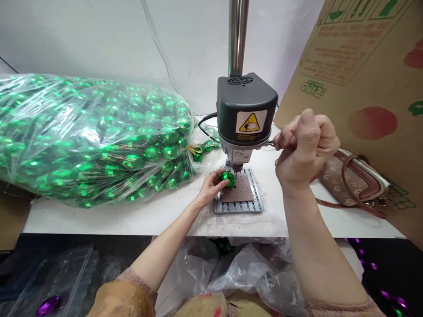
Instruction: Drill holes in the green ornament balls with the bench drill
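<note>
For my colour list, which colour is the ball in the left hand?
The ball in the left hand is shiny green, as the head view shows.

This is a workshop: drill press (246,94) (with warning sticker (251,122)), bagged green baubles (99,141).

Ball (228,177) green; drill head (233,97) black; board (243,194) brown; handbag (340,182) tan, pale-patterned.

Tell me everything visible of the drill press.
The drill press stands upright on the white table. Its black housing has vent slots on top and a yellow warning sticker in front; a black cable runs from its left side. A shiny metal column rises behind; below are a dark chuck and a grey slotted base bearing a brown board. The right hand grips its side lever. Whether it's running isn't clear.
</note>
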Available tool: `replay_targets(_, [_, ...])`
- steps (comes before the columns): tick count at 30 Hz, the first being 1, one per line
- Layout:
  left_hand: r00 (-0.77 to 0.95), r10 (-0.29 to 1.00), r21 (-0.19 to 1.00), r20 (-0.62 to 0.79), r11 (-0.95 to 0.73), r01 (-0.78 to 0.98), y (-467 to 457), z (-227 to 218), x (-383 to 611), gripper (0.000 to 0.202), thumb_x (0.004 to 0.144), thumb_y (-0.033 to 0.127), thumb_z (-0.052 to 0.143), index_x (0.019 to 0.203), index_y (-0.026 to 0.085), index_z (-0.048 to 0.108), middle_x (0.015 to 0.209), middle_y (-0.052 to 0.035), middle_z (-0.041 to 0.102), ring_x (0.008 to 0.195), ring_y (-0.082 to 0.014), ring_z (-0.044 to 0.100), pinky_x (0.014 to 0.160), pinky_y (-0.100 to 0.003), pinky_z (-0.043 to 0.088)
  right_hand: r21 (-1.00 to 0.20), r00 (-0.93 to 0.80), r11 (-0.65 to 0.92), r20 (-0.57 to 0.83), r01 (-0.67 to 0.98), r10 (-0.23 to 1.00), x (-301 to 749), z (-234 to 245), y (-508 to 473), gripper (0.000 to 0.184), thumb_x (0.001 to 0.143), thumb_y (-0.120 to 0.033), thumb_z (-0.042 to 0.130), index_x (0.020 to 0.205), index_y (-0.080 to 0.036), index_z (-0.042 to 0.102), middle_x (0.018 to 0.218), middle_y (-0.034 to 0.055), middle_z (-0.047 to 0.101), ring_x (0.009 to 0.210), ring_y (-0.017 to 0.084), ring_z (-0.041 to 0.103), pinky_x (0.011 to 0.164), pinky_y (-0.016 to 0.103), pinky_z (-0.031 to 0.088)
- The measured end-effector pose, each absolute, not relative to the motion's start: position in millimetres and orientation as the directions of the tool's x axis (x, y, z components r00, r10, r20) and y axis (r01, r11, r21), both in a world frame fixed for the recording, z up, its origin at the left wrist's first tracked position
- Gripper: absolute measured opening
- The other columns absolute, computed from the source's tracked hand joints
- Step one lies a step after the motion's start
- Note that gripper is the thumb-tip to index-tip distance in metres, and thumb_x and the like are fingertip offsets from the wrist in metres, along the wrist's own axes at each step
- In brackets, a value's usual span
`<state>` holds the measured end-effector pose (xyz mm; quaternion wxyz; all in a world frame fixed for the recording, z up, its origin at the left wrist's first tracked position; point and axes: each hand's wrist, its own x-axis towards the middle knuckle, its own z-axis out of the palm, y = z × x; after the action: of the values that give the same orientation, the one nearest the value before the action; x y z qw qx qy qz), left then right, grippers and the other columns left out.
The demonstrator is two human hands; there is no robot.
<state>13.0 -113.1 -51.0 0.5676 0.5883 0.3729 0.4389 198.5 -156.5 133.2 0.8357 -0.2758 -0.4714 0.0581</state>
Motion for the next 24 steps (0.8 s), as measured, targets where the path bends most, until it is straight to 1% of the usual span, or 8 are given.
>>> replay_targets(3, [0.354,0.928,0.992,0.118,-0.125,-0.003,-114,-50,14,0.063,0.078,0.055,0.086,0.125,0.017,0.068,0.107,-0.0078,0.075,0.098,-0.0217,0.068,0.088,-0.033,0.053,-0.517,0.546,0.837,0.760,0.180,0.352,199,134,-156,0.049,0.096,-0.046,0.060,0.062,-0.024,0.033,0.049,-0.0064,0.036,0.044,0.006,0.030,0.045,0.027,0.029])
replay_targets(5, [0.356,0.926,0.988,0.124,-0.148,0.041,-114,-49,15,0.062,0.078,0.055,0.085,0.125,0.018,0.069,0.105,-0.0072,0.075,0.094,-0.0207,0.067,0.085,-0.033,0.053,-0.513,0.544,0.842,0.760,0.168,0.354,199,134,-156,0.049,0.096,-0.046,0.061,0.061,-0.024,0.033,0.049,-0.0066,0.036,0.042,0.006,0.029,0.044,0.027,0.029])
replay_targets(8, [0.348,0.929,0.983,0.127,-0.164,0.081,-115,-47,19,0.066,0.073,0.056,0.088,0.123,0.018,0.070,0.105,-0.0071,0.074,0.088,-0.0202,0.065,0.081,-0.033,0.052,-0.503,0.546,0.854,0.755,0.129,0.363,200,134,-155,0.049,0.094,-0.045,0.064,0.060,-0.024,0.036,0.049,-0.0069,0.038,0.042,0.005,0.030,0.043,0.027,0.029])
replay_targets(10, [0.343,0.930,0.980,0.131,-0.174,0.097,-117,-46,22,0.068,0.069,0.057,0.091,0.122,0.019,0.071,0.104,-0.0075,0.074,0.088,-0.0213,0.065,0.082,-0.034,0.052,-0.512,0.545,0.849,0.753,0.133,0.369,201,133,-156,0.049,0.094,-0.047,0.064,0.060,-0.024,0.037,0.049,-0.0068,0.038,0.042,0.005,0.031,0.043,0.027,0.030])
replay_targets(14, [0.308,0.934,0.957,0.179,-0.238,0.166,-122,-43,24,0.063,0.066,0.053,0.094,0.117,0.021,0.075,0.101,-0.0068,0.071,0.096,-0.0252,0.063,0.090,-0.039,0.052,-0.563,0.545,0.803,0.743,0.197,0.388,200,134,-157,0.051,0.095,-0.052,0.060,0.062,-0.024,0.034,0.050,-0.0063,0.037,0.044,0.006,0.032,0.045,0.028,0.033])
replay_targets(18, [0.284,0.925,0.919,0.252,-0.321,0.230,-129,-43,27,0.057,0.066,0.043,0.097,0.115,0.023,0.076,0.106,-0.0077,0.069,0.108,-0.0296,0.060,0.100,-0.043,0.049,-0.512,0.543,0.848,0.755,0.138,0.367,200,133,-157,0.048,0.094,-0.047,0.064,0.062,-0.023,0.037,0.051,-0.0065,0.037,0.043,0.005,0.031,0.045,0.027,0.031])
replay_targets(21, [0.311,0.921,0.936,0.235,-0.301,0.183,-134,-48,32,0.055,0.072,0.040,0.093,0.120,0.023,0.071,0.116,-0.0084,0.069,0.115,-0.0301,0.061,0.105,-0.043,0.047,-0.492,0.549,0.865,0.751,0.097,0.366,200,133,-156,0.046,0.093,-0.044,0.066,0.062,-0.023,0.039,0.050,-0.0066,0.038,0.043,0.005,0.032,0.045,0.027,0.029])
replay_targets(24, [0.352,0.910,0.951,0.218,-0.279,0.131,-137,-53,36,0.054,0.078,0.038,0.089,0.124,0.023,0.066,0.120,-0.0080,0.068,0.119,-0.0293,0.062,0.107,-0.043,0.046,-0.532,0.553,0.837,0.738,0.125,0.386,200,134,-157,0.049,0.093,-0.048,0.065,0.061,-0.023,0.037,0.050,-0.0065,0.037,0.044,0.006,0.033,0.045,0.028,0.030])
